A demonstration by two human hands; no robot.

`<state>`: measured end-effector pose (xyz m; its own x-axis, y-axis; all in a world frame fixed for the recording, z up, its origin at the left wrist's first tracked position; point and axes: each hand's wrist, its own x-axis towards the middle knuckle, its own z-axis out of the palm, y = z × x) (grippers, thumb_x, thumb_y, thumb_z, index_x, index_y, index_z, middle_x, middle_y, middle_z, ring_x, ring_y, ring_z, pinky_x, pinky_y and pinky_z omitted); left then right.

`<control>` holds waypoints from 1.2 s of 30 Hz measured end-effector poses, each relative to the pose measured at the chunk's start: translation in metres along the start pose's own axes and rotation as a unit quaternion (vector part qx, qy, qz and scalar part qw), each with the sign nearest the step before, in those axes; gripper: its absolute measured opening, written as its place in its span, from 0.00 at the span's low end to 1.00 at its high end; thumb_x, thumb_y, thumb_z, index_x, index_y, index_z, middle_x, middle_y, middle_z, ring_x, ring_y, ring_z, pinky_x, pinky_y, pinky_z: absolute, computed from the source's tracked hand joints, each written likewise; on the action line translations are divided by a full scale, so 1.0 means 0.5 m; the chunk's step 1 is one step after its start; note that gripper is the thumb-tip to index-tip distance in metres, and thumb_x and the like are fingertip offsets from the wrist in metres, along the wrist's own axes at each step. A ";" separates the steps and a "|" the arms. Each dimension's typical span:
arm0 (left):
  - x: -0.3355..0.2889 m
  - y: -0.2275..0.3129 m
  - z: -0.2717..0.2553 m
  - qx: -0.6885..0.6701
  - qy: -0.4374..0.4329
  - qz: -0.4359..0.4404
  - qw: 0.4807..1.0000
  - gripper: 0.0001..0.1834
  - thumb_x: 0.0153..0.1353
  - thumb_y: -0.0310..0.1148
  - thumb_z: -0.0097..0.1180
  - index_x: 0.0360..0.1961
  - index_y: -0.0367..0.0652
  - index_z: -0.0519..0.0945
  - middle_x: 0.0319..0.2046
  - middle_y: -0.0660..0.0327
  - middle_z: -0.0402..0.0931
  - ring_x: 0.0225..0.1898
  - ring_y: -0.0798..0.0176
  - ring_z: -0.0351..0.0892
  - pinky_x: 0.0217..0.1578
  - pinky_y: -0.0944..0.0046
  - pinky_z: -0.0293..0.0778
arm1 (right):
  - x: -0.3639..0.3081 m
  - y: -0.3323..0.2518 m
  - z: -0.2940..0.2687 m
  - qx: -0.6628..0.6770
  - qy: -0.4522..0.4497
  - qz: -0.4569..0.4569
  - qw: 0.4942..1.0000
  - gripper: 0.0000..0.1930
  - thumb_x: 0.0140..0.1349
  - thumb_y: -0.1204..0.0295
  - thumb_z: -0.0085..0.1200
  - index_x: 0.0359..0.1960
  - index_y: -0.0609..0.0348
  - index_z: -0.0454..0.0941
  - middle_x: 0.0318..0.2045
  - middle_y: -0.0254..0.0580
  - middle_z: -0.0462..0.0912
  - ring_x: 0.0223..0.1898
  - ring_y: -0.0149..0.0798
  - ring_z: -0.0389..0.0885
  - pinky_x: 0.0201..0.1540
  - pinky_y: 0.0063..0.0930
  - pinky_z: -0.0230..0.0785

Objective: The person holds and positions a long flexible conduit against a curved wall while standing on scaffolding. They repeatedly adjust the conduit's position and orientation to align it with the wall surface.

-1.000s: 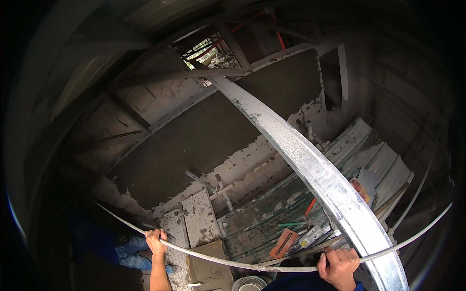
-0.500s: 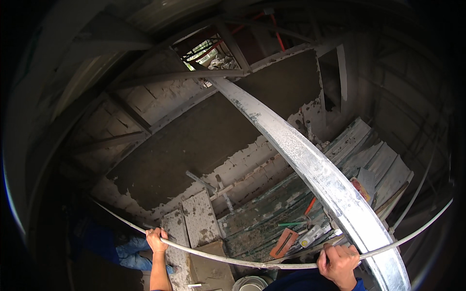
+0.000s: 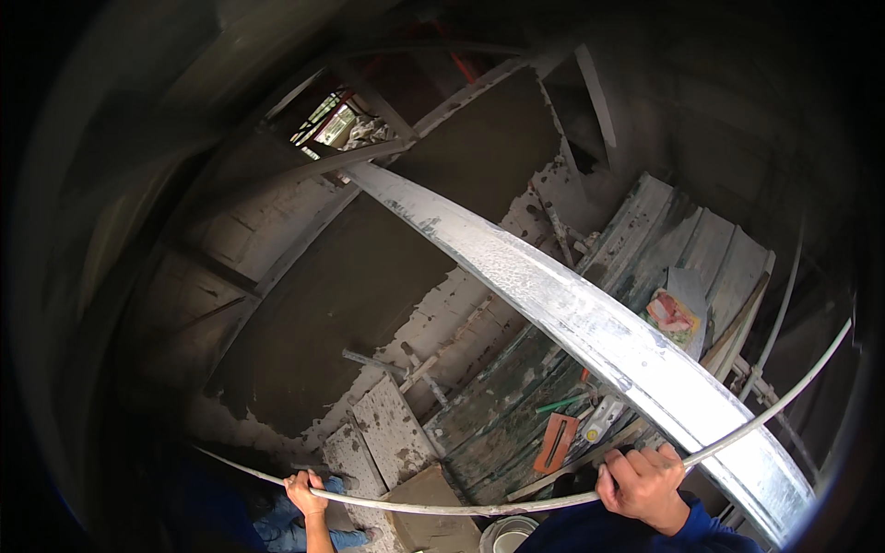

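Note:
Both of my hands grip a long, thin, pale rod that crosses low in front of me. My left hand is closed round its left part, with the bare forearm coming up from the lower edge. Toward the right, my right hand wraps the rod from above, a blue sleeve at its wrist. Just beyond that hand, the rod passes over a wide silvery metal beam, which slants up to an opening at the far left. What the rod's ends attach to is too dark to make out.
Below lie an orange plastering float, a spirit level and a green-handled tool on stained boards. A white bucket stands near the lower edge. Another person's jeans show at lower left. Grey plaster covers the wall.
The view has turned and shifted, so the beam and wall sit differently in it. Both hands still hold the rod; more of the bucket shows.

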<state>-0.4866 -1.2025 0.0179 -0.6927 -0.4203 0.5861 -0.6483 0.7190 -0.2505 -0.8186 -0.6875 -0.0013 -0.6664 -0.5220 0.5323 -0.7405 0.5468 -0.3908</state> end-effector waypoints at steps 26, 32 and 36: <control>0.026 0.005 -0.044 -0.014 -0.099 0.067 0.993 0.20 0.58 0.35 0.57 0.13 0.44 0.65 0.14 0.53 0.65 0.19 0.47 0.64 0.26 0.48 0.63 | 0.038 0.037 -0.041 0.066 -0.073 -0.003 0.995 0.16 0.59 0.57 0.59 0.39 0.56 0.81 0.21 0.33 0.70 0.21 0.33 0.71 0.27 0.31 0.62; 0.025 -0.021 -0.013 -0.177 -0.126 -0.053 0.975 0.22 0.60 0.31 0.57 0.13 0.46 0.60 0.14 0.57 0.59 0.19 0.54 0.59 0.26 0.51 0.56 | 0.050 0.041 -0.032 0.059 -0.080 -0.001 0.995 0.17 0.58 0.56 0.60 0.40 0.55 0.81 0.20 0.32 0.70 0.21 0.33 0.70 0.27 0.31 0.62; 0.021 -0.012 -0.024 -0.043 -0.114 0.052 0.991 0.21 0.59 0.30 0.57 0.14 0.47 0.61 0.14 0.58 0.59 0.20 0.54 0.60 0.27 0.52 0.56 | 0.054 0.039 -0.032 0.065 -0.073 0.003 0.995 0.16 0.58 0.57 0.60 0.40 0.56 0.81 0.21 0.33 0.70 0.21 0.33 0.70 0.27 0.32 0.61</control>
<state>-0.4861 -1.2047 0.0351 -0.8142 -0.4484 0.3688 -0.5470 0.8055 -0.2282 -0.8497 -0.6804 0.0171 -0.6688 -0.6146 0.4183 -0.7357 0.4658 -0.4918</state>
